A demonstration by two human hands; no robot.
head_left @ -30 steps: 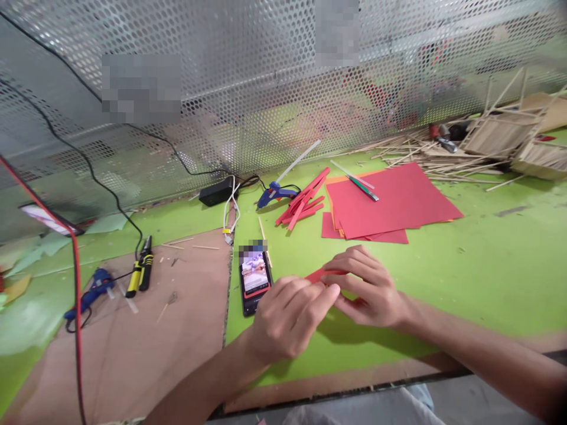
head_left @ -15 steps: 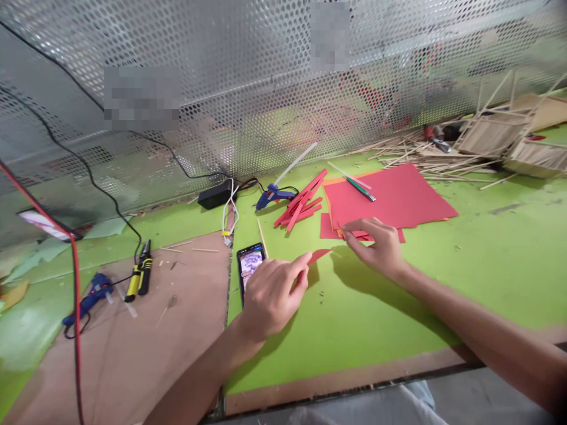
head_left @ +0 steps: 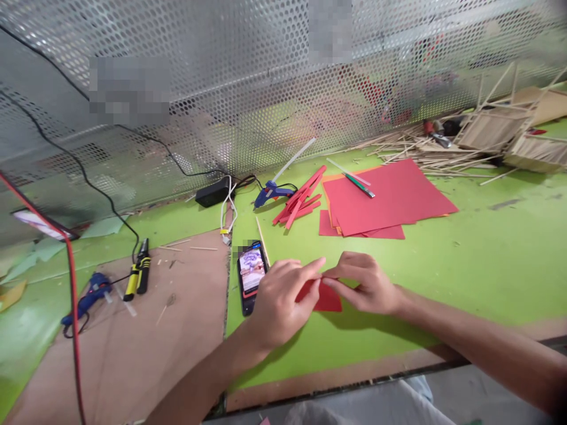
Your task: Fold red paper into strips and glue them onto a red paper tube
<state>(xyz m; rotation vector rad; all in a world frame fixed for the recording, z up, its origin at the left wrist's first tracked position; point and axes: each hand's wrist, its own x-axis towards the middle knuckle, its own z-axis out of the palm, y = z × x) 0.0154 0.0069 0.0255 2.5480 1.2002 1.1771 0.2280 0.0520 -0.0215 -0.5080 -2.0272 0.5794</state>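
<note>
A small piece of red paper [head_left: 328,297] hangs just above the green tabletop, partly hidden behind my fingers. My left hand [head_left: 286,298] is closed on it from the left, thumb and fingers pinched at its upper edge. From the right, my right hand [head_left: 364,283] pinches the same upper edge, its fingertips almost touching those of the left. A phone [head_left: 251,274] with a lit screen lies beside my left hand. Beyond the hands are a loose pile of red paper strips [head_left: 303,198] and a stack of red sheets [head_left: 394,198].
A green cutter [head_left: 359,185] lies on the red sheets. Behind the strips stands a blue glue gun [head_left: 271,193], near a black power adapter [head_left: 213,192]. Yellow-black pliers [head_left: 139,273] and another blue glue gun [head_left: 91,295] lie left. Thin wooden sticks [head_left: 425,152] cover the back right.
My right hand has moved from the edge of the red sheets down and left to meet my left hand. The red paper is now pinched by both hands and shows more of its surface.
</note>
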